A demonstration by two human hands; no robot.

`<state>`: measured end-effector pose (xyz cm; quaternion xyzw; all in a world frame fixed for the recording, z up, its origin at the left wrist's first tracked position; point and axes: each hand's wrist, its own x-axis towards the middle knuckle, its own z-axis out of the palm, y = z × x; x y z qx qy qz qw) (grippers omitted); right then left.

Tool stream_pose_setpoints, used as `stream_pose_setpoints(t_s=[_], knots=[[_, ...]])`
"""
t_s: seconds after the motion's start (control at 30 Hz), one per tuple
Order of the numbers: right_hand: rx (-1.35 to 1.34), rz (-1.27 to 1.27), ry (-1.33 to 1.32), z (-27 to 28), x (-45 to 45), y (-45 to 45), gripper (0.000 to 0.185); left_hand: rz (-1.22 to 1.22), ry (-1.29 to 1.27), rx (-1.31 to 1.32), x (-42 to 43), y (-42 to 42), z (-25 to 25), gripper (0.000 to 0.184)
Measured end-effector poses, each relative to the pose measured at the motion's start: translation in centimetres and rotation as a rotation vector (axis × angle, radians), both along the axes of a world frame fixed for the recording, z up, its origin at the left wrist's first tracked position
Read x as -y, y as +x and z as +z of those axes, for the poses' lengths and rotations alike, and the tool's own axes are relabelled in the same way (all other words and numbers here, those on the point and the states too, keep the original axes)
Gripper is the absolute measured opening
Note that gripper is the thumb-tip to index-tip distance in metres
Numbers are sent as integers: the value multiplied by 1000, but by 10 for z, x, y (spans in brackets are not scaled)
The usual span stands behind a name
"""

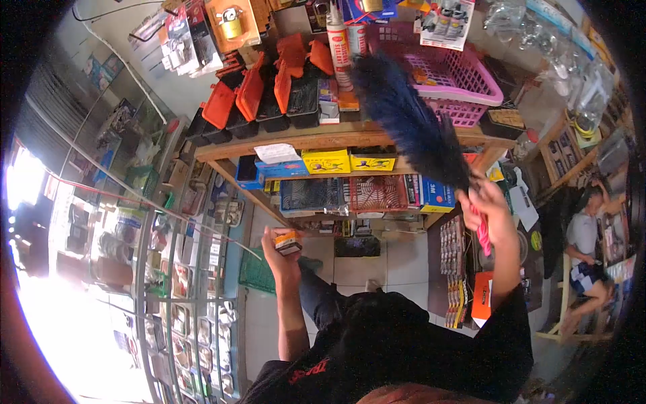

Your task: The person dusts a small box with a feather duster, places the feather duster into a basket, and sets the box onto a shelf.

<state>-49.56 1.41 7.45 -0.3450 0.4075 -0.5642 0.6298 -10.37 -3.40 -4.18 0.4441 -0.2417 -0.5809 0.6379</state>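
Observation:
A dark feather duster [410, 114] is in my right hand [492, 209], which wraps round its pink handle [483, 232]. Its feathers slant up and left across the shelf top, in front of the pink basket [464, 74] and close to a white-and-red sealant tube [340, 50]. Lower and to the left, my left hand [279, 259] holds a small orange-and-dark box [287, 243] between thumb and fingers. That hand is in front of the shelf unit, apart from it. The box's print is too small to read.
Black bins with orange lids [245, 94] line the wooden shelf [296, 139]. Below are yellow boxes [326, 161] and a red basket [378, 194]. A glass display rack [178, 269] stands left, a green crate [259, 273] on the floor. A person [587, 236] sits at far right.

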Motion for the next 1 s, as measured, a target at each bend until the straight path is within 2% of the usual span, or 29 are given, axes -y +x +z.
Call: stream_pose_setpoints(t_s=[0.07,0.13,0.2,0.27,0.37,0.43,0.57,0.67,0.8,0.83,0.93,1.0], knots=[[39,38,-88,22,20,-1,45,-59,27,-27,-3,-11,4,39],[62,97,-159,44,39,1,47,-116,-2,-22,-2,-16,0,36],[61,72,-143,66,51,11,39,-125,53,-29,-8,-17,5,31],[13,92,-235,64,77,6,47,-128,77,-15,-12,-18,10,29],[-100,-60,-282,71,116,17,40,-170,-28,-45,-16,-14,11,21],[-175,-65,-253,72,150,10,44,-181,-81,-6,-19,-15,14,17],[-222,45,-103,94,171,2,55,-215,-156,198,-23,-13,19,29],[-331,117,-11,86,185,-6,82,-226,-202,237,-22,-10,20,34],[-663,-20,-194,90,145,6,74,-275,-302,230,-18,-2,13,35],[-694,-37,-154,96,138,12,70,-277,-304,235,-17,-2,14,35],[-806,62,-159,88,153,-5,65,-292,-307,272,-16,-7,25,37],[-1042,-168,-249,78,162,-10,56,-301,-325,318,-13,-12,33,39]])
